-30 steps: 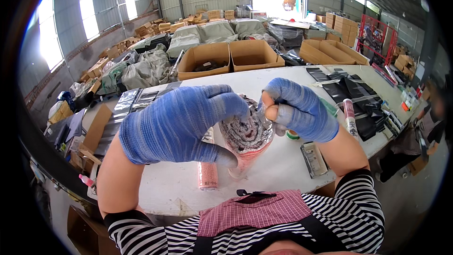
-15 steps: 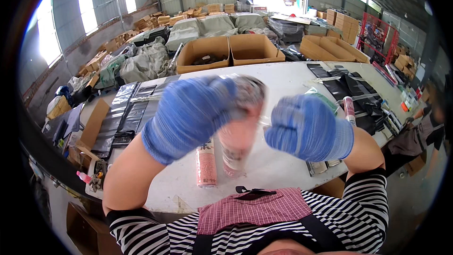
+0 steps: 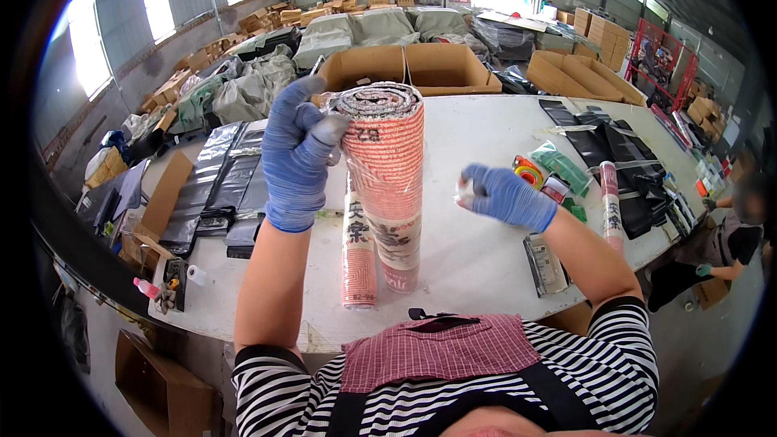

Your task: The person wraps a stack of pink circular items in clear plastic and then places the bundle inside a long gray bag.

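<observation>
Roll [image 3: 387,170] now upright in left hand [image 3: 298,152]; right hand [image 3: 506,194] contents indistinct.

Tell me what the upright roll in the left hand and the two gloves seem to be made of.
Upright roll: looks like thin printed plastic film or bags wound tight; the top end shows many fine spiral layers, and the red-patterned surface has a slight sheen. It could be coated paper.
Gloves on the left hand and right hand: blue knit fabric, matte with soft folds.
</observation>
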`<state>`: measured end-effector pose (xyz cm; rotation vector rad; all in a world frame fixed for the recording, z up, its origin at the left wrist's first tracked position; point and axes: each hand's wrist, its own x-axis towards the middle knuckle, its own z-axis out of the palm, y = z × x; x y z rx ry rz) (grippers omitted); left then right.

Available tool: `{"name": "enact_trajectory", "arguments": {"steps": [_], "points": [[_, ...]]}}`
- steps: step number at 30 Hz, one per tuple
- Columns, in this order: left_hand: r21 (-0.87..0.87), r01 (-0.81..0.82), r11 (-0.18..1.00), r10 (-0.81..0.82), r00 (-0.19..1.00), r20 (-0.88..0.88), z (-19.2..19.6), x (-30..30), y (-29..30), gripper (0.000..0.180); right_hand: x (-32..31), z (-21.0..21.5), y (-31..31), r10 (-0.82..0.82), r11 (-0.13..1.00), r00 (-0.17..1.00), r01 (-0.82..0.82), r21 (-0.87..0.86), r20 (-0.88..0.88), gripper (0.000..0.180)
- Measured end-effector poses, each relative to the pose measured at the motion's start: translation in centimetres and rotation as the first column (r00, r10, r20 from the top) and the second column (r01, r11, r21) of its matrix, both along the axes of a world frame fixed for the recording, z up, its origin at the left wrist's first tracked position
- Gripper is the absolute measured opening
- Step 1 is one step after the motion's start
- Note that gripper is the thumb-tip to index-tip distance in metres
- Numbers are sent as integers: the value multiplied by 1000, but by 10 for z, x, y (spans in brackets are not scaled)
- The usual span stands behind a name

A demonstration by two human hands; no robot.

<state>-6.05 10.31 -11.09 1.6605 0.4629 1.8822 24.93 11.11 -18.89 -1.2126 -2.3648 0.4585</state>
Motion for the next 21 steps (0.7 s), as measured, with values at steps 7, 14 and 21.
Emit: {"name": "enact_trajectory", "arguments": {"steps": [7,14,21], "points": [[-15,-1,1000,0,993,-117,12,18,-8,45,-50,50,-1,210,936,665,-349,-50,-716,50],[-279,598,751,-580,800,154,2,-5,-5,36,-40,42,-5,298,785,584,-600,-155,-755,20],[-423,467,777,-410,884,223,-5,3,19,41,-44,14,21,-22,661,374,-690,-294,-927,14]]}}
